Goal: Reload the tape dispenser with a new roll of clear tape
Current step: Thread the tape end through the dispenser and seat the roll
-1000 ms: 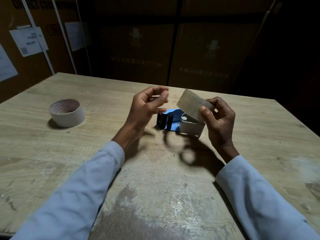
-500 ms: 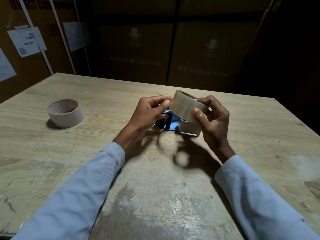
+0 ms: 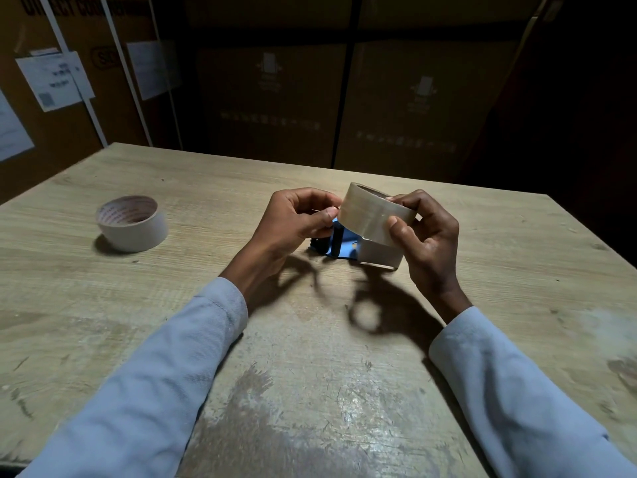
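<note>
My right hand (image 3: 429,236) holds a roll of clear tape (image 3: 370,212) above the table, thumb on its outer face and fingers on the far rim. My left hand (image 3: 296,219) is at the roll's left edge, with thumb and forefinger pinched together against the tape there. Below and behind the roll lies the blue tape dispenser (image 3: 348,244) on the table, with black rollers and a grey metal plate; the hands and the roll hide part of it.
A second roll (image 3: 132,224), white with a red-printed core, lies flat at the left of the wooden table (image 3: 310,357). Stacked cardboard boxes (image 3: 275,98) stand behind the far edge. The right side of the scene is dark.
My left hand, which was apart from the roll with fingers spread, moved right and pinched at the roll's left edge. My right hand turned the roll slightly and lowered it.
</note>
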The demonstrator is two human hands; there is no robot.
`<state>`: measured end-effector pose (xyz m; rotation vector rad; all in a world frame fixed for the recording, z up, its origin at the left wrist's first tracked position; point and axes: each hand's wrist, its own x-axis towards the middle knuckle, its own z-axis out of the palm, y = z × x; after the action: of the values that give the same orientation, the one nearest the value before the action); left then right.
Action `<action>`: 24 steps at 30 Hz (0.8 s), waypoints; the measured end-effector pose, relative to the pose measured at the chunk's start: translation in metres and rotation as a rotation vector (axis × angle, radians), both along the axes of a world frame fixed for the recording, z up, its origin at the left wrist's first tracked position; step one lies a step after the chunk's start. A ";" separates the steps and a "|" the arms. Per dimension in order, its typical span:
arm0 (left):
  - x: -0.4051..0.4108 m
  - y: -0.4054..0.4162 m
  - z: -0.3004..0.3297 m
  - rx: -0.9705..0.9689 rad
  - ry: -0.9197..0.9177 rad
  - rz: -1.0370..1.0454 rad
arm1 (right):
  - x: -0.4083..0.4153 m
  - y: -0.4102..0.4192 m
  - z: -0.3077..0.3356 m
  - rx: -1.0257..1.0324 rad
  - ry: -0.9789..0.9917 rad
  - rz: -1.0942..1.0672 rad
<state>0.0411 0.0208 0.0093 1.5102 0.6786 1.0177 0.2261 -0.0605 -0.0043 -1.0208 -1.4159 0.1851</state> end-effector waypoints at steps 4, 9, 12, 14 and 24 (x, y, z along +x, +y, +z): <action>0.003 -0.001 -0.004 0.075 0.026 0.009 | 0.000 0.000 0.000 0.005 -0.009 0.017; 0.010 -0.002 -0.001 0.124 0.070 0.026 | 0.001 0.000 0.001 0.003 -0.059 -0.009; 0.006 -0.001 0.005 0.091 0.043 0.046 | 0.002 0.002 0.001 -0.006 -0.095 -0.014; 0.002 0.000 0.008 0.065 0.020 0.059 | 0.004 0.002 0.001 -0.014 -0.107 -0.024; -0.011 -0.001 0.017 -0.131 -0.206 -0.085 | 0.005 0.003 0.002 -0.006 -0.153 -0.104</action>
<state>0.0301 0.0198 0.0261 1.2892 0.5203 1.0274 0.2313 -0.0573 -0.0024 -1.1296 -1.4964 0.0355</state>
